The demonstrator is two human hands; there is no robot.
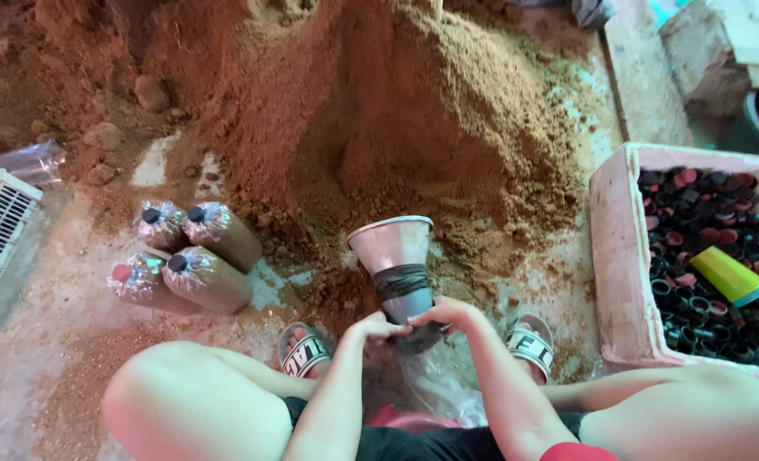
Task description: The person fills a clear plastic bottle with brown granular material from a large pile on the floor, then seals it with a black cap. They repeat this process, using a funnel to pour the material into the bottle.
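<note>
Funnel (394,260) above clear bag (435,384), hands (414,324) gripping its neck

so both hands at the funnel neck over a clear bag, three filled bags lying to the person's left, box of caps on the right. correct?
Not quite: the head view shows four filled bags, not three. The rest holds: left hand and right hand at the neck of the metal funnel over the clear bag, box of caps on the right.
</note>
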